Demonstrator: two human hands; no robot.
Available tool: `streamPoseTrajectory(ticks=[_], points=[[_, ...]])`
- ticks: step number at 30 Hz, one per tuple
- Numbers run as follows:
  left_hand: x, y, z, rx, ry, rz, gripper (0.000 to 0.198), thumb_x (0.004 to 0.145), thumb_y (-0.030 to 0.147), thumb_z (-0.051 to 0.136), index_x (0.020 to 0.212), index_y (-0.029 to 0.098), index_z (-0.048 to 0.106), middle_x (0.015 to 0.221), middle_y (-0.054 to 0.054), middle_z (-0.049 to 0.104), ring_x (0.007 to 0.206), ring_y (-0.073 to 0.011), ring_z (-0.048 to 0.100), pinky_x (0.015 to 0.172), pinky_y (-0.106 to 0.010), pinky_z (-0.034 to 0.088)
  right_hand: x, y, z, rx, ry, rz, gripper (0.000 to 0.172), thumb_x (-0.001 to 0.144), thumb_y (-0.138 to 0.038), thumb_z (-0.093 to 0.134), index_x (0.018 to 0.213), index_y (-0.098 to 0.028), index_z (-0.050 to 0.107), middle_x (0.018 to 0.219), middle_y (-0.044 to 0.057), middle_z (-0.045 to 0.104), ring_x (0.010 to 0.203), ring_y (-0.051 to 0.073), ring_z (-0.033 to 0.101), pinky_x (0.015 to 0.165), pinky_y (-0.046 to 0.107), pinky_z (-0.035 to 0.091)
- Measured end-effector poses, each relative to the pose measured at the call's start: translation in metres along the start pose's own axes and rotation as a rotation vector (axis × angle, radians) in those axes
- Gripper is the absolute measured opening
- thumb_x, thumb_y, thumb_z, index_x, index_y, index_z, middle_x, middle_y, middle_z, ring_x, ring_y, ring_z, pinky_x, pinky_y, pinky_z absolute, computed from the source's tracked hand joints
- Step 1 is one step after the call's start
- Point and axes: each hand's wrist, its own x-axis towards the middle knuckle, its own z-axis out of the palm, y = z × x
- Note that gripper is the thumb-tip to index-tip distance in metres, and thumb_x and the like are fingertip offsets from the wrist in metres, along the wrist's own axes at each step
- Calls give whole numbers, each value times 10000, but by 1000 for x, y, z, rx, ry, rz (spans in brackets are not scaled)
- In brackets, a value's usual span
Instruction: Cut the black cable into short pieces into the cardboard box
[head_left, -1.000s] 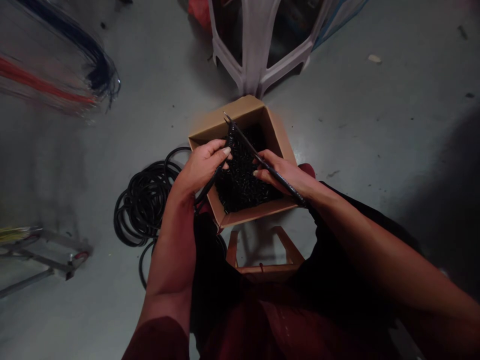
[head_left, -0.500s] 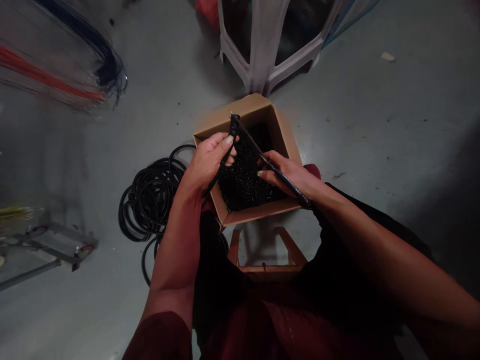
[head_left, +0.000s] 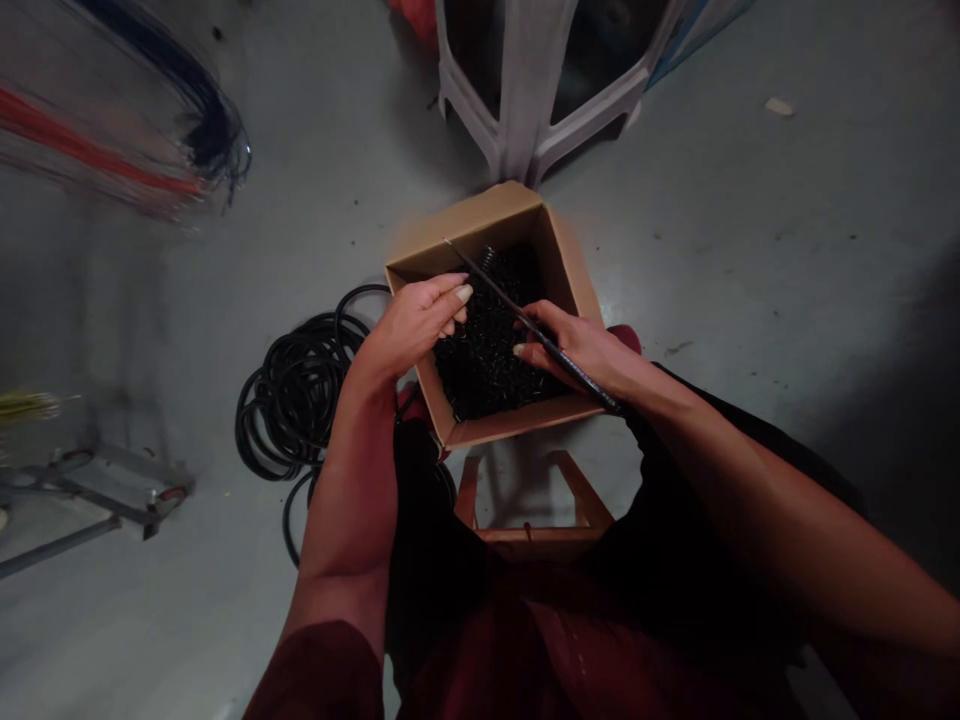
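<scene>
My left hand (head_left: 431, 310) hovers over the left side of a cardboard box (head_left: 465, 222), thumb pressed towards the curled fingers. What it pinches, if anything, is hidden. My right hand (head_left: 566, 345) is closed around a long, thin black rod (head_left: 551, 350), which slants up and left above the box to a light, narrow tip. Pale marking shows along its thicker end, beside my wrist. Many small black pieces (head_left: 495, 370) fill the bottom of the box. A short black ridged piece (head_left: 488, 262) shows just above them, under the rod.
Black hose or cable lies coiled (head_left: 296, 390) on the floor left of the box. Beyond the box stands a white plastic stool (head_left: 521, 110). A wooden stool edge (head_left: 540, 537) shows below. Blue (head_left: 210, 130) and red strands (head_left: 97, 150) hang at upper left, above a wheeled metal frame (head_left: 105, 500).
The black ridged piece has left my left hand and now shows lower, inside the box. My right hand keeps the rod, its tip slightly further left and lower.
</scene>
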Motion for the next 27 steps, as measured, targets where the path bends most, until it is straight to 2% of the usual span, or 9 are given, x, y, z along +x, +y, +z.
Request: streamPoseTrajectory(ticks=[4,10,14,19,27], points=[[-1,2,-1,41,-23,8,356,902,428,440,826,131,620,685,0,575,595,-72,495,574,-171,399,1,2,2,-52,18,-18,318,819,-408,506,1055,-196,532,816,31,605,679,169,529,594,274,347],[-1,3,0,117,-92,22,364,910,391,408,762,122,604,664,1,565,584,-74,496,587,-188,396,5,12,10,-174,109,-93,394,815,-475,527,1084,-187,511,993,95,590,818,224,545,654,314,379],[-2,7,1,125,-93,11,361,911,381,396,774,121,606,660,3,561,594,-78,497,607,-197,402,5,11,13,-175,124,-116,403,837,-517,496,1066,-186,506,980,98,591,788,219,537,643,315,377],[-3,8,2,70,-83,-12,326,905,366,414,757,134,588,655,11,552,581,-75,484,594,-195,392,3,2,12,-168,109,-61,333,869,-491,444,1008,-195,508,888,71,601,737,204,527,606,292,336],[-1,4,3,33,-78,-15,302,896,358,434,705,151,545,642,10,540,560,-77,471,563,-203,368,1,-5,9,-203,72,8,311,861,-442,422,1027,-198,520,902,88,627,713,206,531,587,289,311]])
